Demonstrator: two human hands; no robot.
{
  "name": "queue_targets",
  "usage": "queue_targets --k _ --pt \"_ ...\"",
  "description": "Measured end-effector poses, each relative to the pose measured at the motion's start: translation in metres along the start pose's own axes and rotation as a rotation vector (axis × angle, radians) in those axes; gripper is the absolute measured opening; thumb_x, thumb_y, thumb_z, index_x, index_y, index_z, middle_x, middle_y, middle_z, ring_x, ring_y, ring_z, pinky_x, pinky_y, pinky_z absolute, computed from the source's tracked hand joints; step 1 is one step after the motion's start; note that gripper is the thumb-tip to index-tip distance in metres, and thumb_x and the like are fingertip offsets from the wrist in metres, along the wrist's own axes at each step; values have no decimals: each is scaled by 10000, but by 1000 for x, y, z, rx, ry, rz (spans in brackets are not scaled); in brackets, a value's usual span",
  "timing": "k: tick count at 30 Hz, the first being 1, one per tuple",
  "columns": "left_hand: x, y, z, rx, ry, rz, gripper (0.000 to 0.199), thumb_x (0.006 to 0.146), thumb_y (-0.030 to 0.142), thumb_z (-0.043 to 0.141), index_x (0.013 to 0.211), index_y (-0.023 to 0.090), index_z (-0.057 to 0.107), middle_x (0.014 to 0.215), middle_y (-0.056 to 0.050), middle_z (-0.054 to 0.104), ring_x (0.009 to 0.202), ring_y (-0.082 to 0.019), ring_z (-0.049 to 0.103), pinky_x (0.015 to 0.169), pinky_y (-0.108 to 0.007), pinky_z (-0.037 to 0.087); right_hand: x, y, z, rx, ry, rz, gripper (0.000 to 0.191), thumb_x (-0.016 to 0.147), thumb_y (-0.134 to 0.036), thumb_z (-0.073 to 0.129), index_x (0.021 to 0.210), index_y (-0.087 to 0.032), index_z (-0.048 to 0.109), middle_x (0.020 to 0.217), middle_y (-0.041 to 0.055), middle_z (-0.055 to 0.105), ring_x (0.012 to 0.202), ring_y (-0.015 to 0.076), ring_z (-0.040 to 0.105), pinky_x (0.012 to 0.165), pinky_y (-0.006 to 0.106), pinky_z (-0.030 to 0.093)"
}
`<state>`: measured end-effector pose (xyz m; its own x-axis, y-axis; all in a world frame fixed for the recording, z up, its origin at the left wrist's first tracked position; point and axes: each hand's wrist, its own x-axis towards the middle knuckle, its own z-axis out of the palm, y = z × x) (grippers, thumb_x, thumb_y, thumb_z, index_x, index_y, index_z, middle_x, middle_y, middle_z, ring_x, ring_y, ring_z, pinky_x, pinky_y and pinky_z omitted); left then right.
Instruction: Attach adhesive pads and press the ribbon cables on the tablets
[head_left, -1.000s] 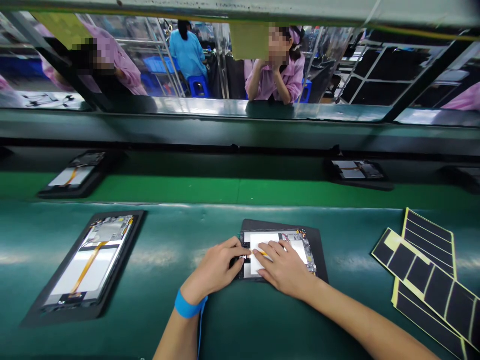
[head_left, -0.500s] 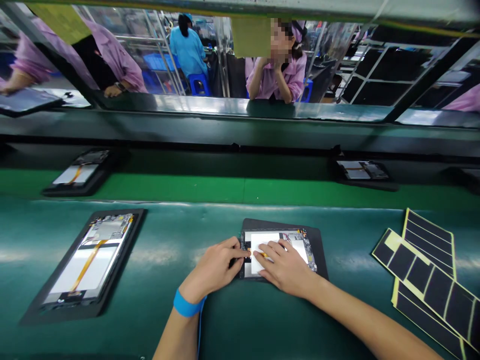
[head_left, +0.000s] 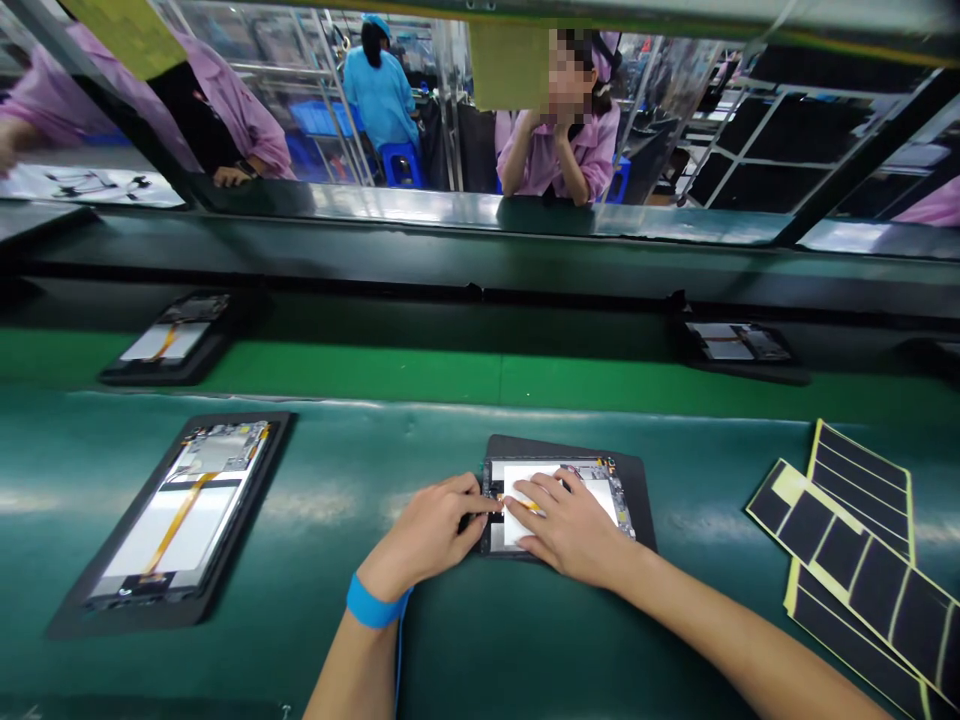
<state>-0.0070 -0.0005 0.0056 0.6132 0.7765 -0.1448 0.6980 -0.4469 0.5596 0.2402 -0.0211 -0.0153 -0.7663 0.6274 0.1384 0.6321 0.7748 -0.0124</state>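
An opened tablet [head_left: 600, 497] with white panels and a circuit board lies on a dark pad [head_left: 641, 500] on the green bench. My left hand [head_left: 431, 530], with a blue band on its wrist, touches the tablet's left edge with an extended index finger; the other fingers are curled, and whether they pinch anything is hidden. My right hand [head_left: 574, 525] rests on the tablet with its fingers spread, over the white panel and an orange flex cable that is mostly covered. Further left lies a second opened tablet [head_left: 184, 510] on its own pad.
Black adhesive strips on yellow backing [head_left: 862, 550] lie at the right. Behind the bench, a green conveyor [head_left: 420, 375] carries tablets at left [head_left: 172, 340] and right [head_left: 739, 342]. People in pink stand or sit beyond a metal frame.
Both hands stay nearly where they were on the tablet. The tablets on the conveyor appear slightly further right. At the far left, the person's arm and a dark-edged tablet have shifted.
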Motion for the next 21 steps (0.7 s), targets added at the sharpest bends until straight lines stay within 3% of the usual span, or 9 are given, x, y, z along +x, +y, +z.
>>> queue_targets --k 21 --pt "-2 -4 -3 -39 14 -7 367 952 162 529 1187 330 755 977 -12 669 895 -183 667 791 -294 475 6 0 -9 -77 -23 -57 477 1005 -460 585 1361 -143 574 1333 124 646 1202 291 551 1013 459 419"
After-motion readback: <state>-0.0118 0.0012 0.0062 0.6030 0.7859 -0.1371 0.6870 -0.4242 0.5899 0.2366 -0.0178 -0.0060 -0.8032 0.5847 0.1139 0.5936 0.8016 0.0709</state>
